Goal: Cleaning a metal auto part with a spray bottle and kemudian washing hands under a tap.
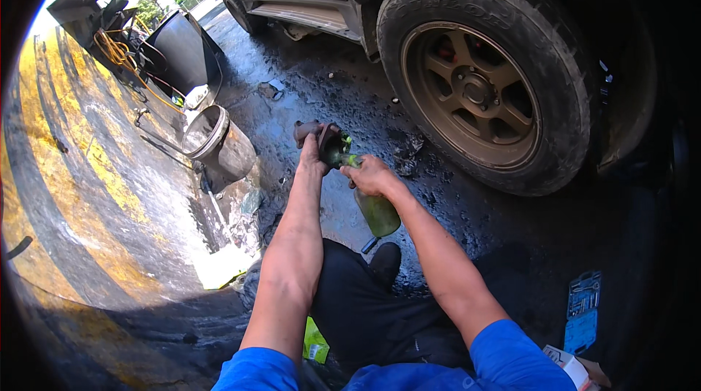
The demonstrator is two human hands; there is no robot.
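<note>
My left hand (314, 156) grips a dirty brownish metal part (307, 129) with a rounded end and a wide flange, held up over the wet ground. Close on its right, my right hand (372, 175) is wrapped around the neck of a spray bottle (378, 216) with a translucent green body. The bottle's bright green spray head (352, 160) is up against the flanged side of the part. My fingers partly cover both things, and the trigger cannot be made out.
A vehicle's wheel (478, 88) with a bronze rim stands at the right. A grimy bucket (237, 151) is at the left, below a dark bin (182, 48) and orange hoses (113, 49). An open blue tool case (582, 311) and a white box (566, 365) lie lower right.
</note>
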